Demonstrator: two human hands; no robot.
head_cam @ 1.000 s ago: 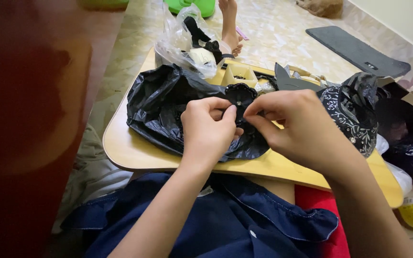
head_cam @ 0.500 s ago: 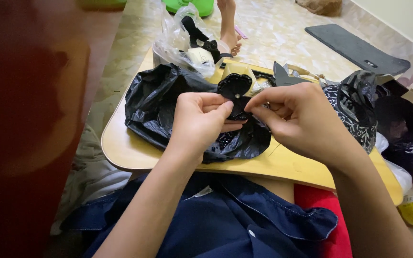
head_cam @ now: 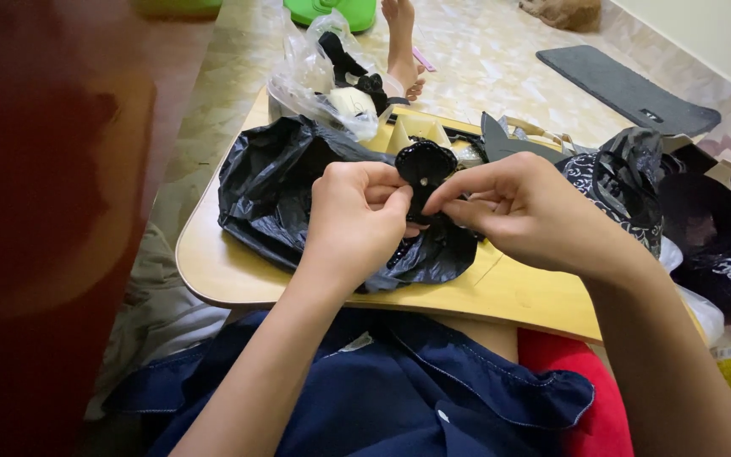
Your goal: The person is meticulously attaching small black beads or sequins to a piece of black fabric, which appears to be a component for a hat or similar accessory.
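Both hands meet above the middle of a small wooden lap table [head_cam: 239, 275]. The left hand [head_cam: 357, 216] and the right hand [head_cam: 526, 211] are closed together on one small black fabric piece [head_cam: 425, 165] with a round, ruffled shape; the fingertips of both hands pinch its lower part, and the round top stands up free above the grip. I cannot tell exactly what kind of item it is.

Directly under the grip lies one black plastic bag [head_cam: 285, 190], flat and wrinkled on the table, spreading mostly to the left of the hands. What is inside it cannot be seen.

Behind the grip, further from the person, there is one clear plastic bag [head_cam: 315, 72]. It holds some black pieces and something pale, but the details are not clear.

To the right of the grip, past the right hand, stands one more black bag [head_cam: 628, 182] with a black and white patterned fabric at its opening. So I count three bags in total: two black and one clear.

On the floor, far behind the grip, lies one dark grey mat [head_cam: 628, 89].
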